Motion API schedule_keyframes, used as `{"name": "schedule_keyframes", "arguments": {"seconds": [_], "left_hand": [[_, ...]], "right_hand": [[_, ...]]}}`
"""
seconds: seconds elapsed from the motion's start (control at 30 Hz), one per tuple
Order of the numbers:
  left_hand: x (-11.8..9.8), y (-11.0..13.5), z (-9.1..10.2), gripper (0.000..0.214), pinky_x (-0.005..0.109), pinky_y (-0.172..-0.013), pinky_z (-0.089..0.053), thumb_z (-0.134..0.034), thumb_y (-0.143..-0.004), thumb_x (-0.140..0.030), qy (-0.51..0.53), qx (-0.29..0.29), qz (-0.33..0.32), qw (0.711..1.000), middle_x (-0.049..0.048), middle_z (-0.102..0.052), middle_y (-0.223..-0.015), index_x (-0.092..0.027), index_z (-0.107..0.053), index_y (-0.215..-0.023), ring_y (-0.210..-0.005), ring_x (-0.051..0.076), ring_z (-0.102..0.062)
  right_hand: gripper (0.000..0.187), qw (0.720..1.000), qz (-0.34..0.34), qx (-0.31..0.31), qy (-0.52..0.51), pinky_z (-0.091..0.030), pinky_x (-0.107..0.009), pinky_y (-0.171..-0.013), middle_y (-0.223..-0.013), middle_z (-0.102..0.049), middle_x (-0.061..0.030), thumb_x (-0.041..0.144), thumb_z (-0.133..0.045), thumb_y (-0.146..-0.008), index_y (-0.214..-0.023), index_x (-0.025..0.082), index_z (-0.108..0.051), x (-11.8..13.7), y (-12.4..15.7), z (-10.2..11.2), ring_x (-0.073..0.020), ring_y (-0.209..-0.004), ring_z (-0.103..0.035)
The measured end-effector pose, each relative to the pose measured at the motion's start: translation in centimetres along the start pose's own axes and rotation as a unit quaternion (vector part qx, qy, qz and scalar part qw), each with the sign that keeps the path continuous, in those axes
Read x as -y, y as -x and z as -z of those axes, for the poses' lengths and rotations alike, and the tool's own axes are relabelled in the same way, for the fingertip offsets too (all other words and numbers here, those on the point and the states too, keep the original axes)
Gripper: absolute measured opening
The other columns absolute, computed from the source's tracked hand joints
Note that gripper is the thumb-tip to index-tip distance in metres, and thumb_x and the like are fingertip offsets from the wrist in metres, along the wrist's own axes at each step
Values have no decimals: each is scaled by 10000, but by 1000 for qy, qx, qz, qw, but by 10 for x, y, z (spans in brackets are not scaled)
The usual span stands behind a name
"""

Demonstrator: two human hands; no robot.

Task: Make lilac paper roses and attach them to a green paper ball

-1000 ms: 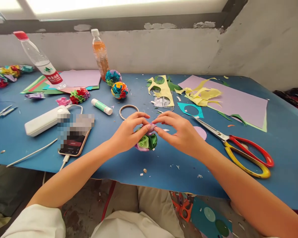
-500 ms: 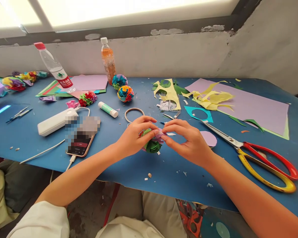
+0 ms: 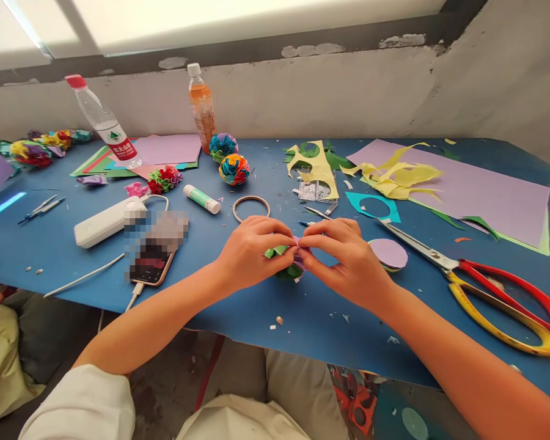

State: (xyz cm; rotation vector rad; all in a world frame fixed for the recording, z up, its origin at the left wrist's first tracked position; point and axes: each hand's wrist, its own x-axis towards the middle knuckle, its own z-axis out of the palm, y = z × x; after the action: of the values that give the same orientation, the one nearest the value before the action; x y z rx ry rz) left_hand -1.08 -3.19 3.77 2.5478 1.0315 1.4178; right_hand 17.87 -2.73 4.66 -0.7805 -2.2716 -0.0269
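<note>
Close to the table's front edge, both my hands meet over a ruffled paper ball [image 3: 288, 271] in green and purple. My left hand [image 3: 255, 252] pinches its purple paper between thumb and fingers. Pressed to the same purple folds from the other side is my right hand [image 3: 346, 256], its thumb and fingertips together. Much of the ball is hidden behind my fingers. A stack of round purple paper discs [image 3: 389, 252] lies just right of my right hand. Beyond my left hand rests a roll of tape [image 3: 251, 199], seen as a ring.
Large scissors [image 3: 453, 264] with red and yellow handles lie at right. Cut paper scraps [image 3: 389, 174] and purple sheets are behind them. At left are a glue stick [image 3: 202, 198], a phone [image 3: 153, 260], a white power bank [image 3: 110, 223], two bottles and finished paper balls [image 3: 234, 169].
My fingertips have drawn closer together over the purple paper, and less of the ball shows. The whole view has shifted slightly.
</note>
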Motion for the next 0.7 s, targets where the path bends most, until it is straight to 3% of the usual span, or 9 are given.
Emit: {"name": "schedule_keyframes", "arguments": {"seconds": [0.23, 0.43, 0.7], "left_hand": [[3, -1, 1, 162, 294, -762, -496, -574, -847, -256, 9, 29, -11, 999, 37, -725, -799, -203, -688, -744, -747, 132, -652], [4, -1, 1, 150, 281, -746, -507, -577, -842, -213, 13, 20, -30, 999, 47, -721, -797, -185, -685, -743, -743, 131, -652], [4, 0, 1, 144, 271, -711, -537, -594, -835, -248, 64, 34, 0, 997, 61, -717, -822, -187, -711, -777, -732, 133, -656]], "right_hand": [[78, 999, -4, 27, -17, -387, -368, -800, -866, -656, -27, 228, -528, -887, -896, 233, -605, 0, 1, 4, -160, -798, -603], [83, 999, -9, 36, -28, -380, -371, -806, -876, -648, -31, 231, -522, -892, -905, 230, -604, -1, 2, 4, -161, -804, -598], [90, 998, -29, 45, -33, -379, -376, -821, -879, -642, -27, 232, -520, -887, -876, 235, -609, 1, 2, 5, -161, -810, -593]]}}
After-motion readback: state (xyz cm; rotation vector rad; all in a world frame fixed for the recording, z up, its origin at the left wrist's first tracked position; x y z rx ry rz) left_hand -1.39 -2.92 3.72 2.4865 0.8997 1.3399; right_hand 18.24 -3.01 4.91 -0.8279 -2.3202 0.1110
